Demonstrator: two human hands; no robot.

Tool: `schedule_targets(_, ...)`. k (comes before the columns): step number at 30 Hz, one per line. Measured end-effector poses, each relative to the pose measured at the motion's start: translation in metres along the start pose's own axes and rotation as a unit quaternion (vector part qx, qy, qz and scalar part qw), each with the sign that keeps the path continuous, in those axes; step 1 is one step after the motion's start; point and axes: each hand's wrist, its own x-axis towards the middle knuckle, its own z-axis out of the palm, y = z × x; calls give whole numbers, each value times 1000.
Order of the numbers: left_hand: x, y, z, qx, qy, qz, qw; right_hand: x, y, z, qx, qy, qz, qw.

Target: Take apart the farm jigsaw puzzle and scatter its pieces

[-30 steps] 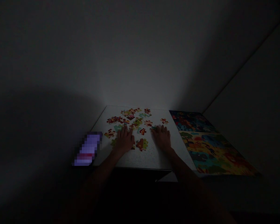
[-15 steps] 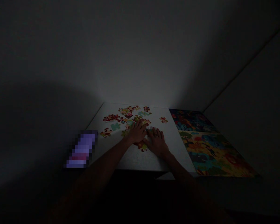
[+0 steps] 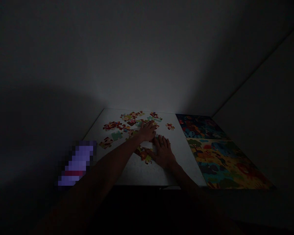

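The room is dark, with light only on a white table [image 3: 142,171]. Several colourful puzzle pieces [image 3: 112,125] lie scattered across its far half. My left hand [image 3: 147,131] reaches forward over the pieces in the middle, fingers bent onto them; what it grips, if anything, is too dim to tell. My right hand [image 3: 163,151] lies flat on the table just behind it, fingers spread, beside a small joined cluster of pieces [image 3: 143,154].
A large colourful picture sheet [image 3: 218,153] lies along the table's right side. A blurred purple object [image 3: 75,163] sits at the table's left front corner. Walls stand close behind and to the right.
My left hand moved from the table's near left forward and right onto the middle pieces. My right hand slid left and nearer, beside the joined cluster.
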Motion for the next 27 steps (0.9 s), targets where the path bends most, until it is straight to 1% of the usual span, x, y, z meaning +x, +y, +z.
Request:
schedule_targets(3,7,7,6,-1,19,6,1000,1,1,1,18,7,-10,1000)
schedule_targets(5,10,7,5,-18,22,38,999,2,2,0,23,1,-16,1000)
schedule_targets(7,11,0,-2,-42,30,60,997,2,1,-1,20,-4,-17,1000)
schedule_targets(8,10,-6,-7,-51,40,56,996,2,1,-1,17,-6,-13,1000)
schedule_targets(9,9,-15,-13,-57,53,38,996,2,1,-2,13,-8,-6,1000)
schedule_targets(10,6,-25,-20,-53,74,1,996,2,0,-3,11,-11,3,1000)
schedule_targets(11,3,-36,-25,-37,83,-31,995,2,0,-4,9,-15,12,1000)
schedule_targets(12,-1,-47,-30,-19,84,-77,993,2,-1,-5,8,-20,18,1000)
schedule_targets(14,-11,-69,-35,18,73,-168,983,3,-2,-6,7,-28,25,999)
schedule_targets(15,-18,-78,-35,26,68,-202,977,5,-2,-5,7,-33,26,999)
schedule_targets(16,-24,-85,-34,27,55,-219,974,7,-1,-5,6,-37,29,999)
schedule_targets(17,-31,-90,-31,24,43,-220,974,9,-1,-4,5,-39,35,999)
schedule_targets(18,-36,-92,-28,31,51,-205,977,12,-1,-3,5,-41,40,998)
schedule_targets(21,-50,-92,-19,54,75,-197,976,23,0,-2,7,-37,55,998)
schedule_targets(25,-60,-84,-16,39,50,-185,981,41,0,-5,18,-27,58,998)
schedule_targets(27,-65,-81,-15,30,39,-176,983,52,0,-7,25,-34,65,997)
